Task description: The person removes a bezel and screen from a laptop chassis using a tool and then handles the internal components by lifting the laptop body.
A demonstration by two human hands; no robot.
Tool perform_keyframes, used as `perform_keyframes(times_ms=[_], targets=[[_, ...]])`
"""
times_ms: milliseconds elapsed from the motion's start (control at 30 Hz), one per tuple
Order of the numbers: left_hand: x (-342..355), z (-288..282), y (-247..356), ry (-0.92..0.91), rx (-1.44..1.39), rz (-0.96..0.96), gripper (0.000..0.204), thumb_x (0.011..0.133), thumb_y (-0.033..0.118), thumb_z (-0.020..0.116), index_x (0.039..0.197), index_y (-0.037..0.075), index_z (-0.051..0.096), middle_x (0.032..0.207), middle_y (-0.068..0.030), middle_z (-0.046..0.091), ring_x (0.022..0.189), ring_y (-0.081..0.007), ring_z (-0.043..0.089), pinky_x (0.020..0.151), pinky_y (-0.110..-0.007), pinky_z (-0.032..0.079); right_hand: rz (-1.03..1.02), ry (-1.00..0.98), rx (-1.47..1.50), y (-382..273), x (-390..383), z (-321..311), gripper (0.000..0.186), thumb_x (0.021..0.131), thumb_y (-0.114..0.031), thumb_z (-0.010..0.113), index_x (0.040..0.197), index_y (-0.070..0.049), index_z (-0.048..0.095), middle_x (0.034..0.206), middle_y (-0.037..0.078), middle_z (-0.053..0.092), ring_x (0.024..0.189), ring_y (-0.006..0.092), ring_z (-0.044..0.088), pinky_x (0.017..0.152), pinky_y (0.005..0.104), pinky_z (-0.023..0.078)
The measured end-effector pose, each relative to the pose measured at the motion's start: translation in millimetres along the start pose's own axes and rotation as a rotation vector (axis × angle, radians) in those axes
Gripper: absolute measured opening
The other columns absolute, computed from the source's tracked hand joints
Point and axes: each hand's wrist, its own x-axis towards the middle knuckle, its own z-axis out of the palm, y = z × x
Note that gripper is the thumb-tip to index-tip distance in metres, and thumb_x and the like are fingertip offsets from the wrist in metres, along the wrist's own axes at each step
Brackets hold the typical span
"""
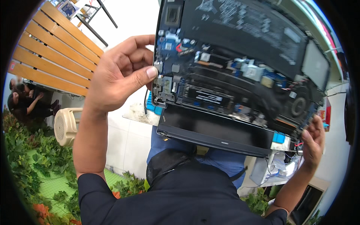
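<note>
Up close I hold an opened laptop base [225,80], its insides facing me: a black battery [247,30], a blue circuit board and a round fan [299,106]. My left hand [122,71] grips its left edge, thumb on the near face and fingers curled behind. At the lower right corner my right hand [314,140] pinches the edge; its fingers are partly hidden. Below the base, over my lap, a dark laptop screen [217,129] shows, tilted. Whether the screen is joined to the base I cannot tell.
A slatted wooden bench [56,52] stands at the left, with a beige plastic stool [66,125] beside it. A person [28,97] sits at the far left. Artificial leaves [41,165] cover the lower left. A white shelf [275,168] with cables and bags is at the right.
</note>
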Motion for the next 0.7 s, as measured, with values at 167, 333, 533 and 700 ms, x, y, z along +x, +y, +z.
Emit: perform_keyframes(times_ms=[167, 333, 533, 700], targets=[[15.2, 13.0, -5.2, -0.029, -0.011, -0.031, 0.062, 0.101, 0.004, 0.069, 0.154, -0.015, 0.043, 0.109, -0.0147, 0.075, 0.090, -0.0125, 0.072, 0.076, -0.025, 0.059, -0.028, 0.015, 0.001, 2.7, -6.9, 6.7, 0.066, 0.092, -0.006, 0.078, 0.149, 0.004, 0.047, 0.137, 0.013, 0.066, 0.111, 0.0123, 0.064, 0.097, 0.0274, 0.051], [3.3, 20.8, -19.8, 0.008, 0.002, -0.069, 0.060, 0.101, 0.002, 0.071, 0.153, -0.014, 0.045, 0.105, -0.0125, 0.073, 0.090, -0.0110, 0.069, 0.076, -0.025, 0.056, 0.072, -0.046, -0.045, 20.1, -8.3, 9.5, 0.058, 0.093, -0.009, 0.080, 0.141, 0.003, 0.050, 0.126, 0.010, 0.070, 0.107, 0.0117, 0.067, 0.094, 0.0249, 0.052], [-57.6, 33.0, -29.9, 0.087, 0.092, -0.142, 0.055, 0.101, -0.001, 0.071, 0.151, -0.011, 0.049, 0.100, -0.0114, 0.074, 0.087, -0.0106, 0.069, 0.075, -0.025, 0.055, 0.094, -0.118, 0.030, 43.0, -30.3, 41.8, 0.048, 0.092, 0.003, 0.077, 0.133, 0.000, 0.052, 0.118, 0.010, 0.070, 0.106, 0.0140, 0.068, 0.094, 0.0268, 0.052], [-84.5, 44.9, -35.7, 0.115, 0.105, -0.063, 0.055, 0.099, -0.004, 0.072, 0.149, -0.010, 0.050, 0.102, -0.0146, 0.077, 0.097, -0.0149, 0.075, 0.086, -0.030, 0.061, 0.063, -0.106, 0.057, 57.8, -43.6, 50.3, 0.044, 0.093, 0.004, 0.079, 0.129, 0.000, 0.054, 0.115, 0.009, 0.072, 0.106, 0.0141, 0.070, 0.094, 0.0267, 0.054]])
